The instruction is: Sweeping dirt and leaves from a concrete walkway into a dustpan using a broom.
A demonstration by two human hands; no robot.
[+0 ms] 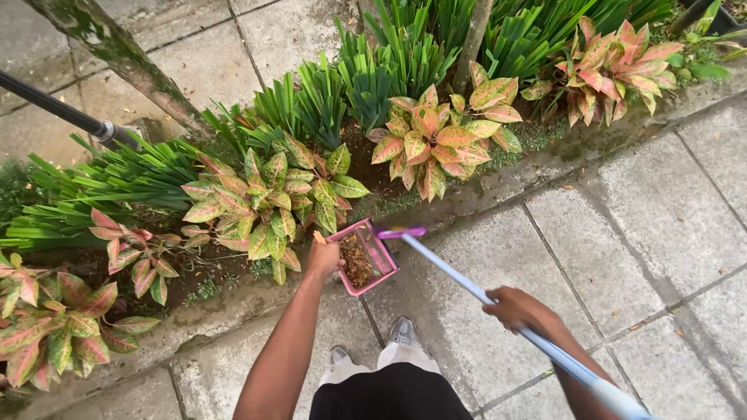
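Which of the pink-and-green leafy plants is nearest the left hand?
The middle-left plant, directly above the left hand and pink dustpan; the others stand farther off.

Ahead of my hands the planting bed (366,167) is crowded: variegated pink-green shrubs (268,202) and dark strap-leaved plants (366,85) stand tight along its mossy kerb (498,183), leaving only a small gap of soil between two shrubs. A leaning tree trunk (117,54) and a black pole (54,105) cross the far left. The paved walkway (646,225) to my right lies open. The pink dustpan (366,257) and blue broom handle (482,299) occupy the near kerb.
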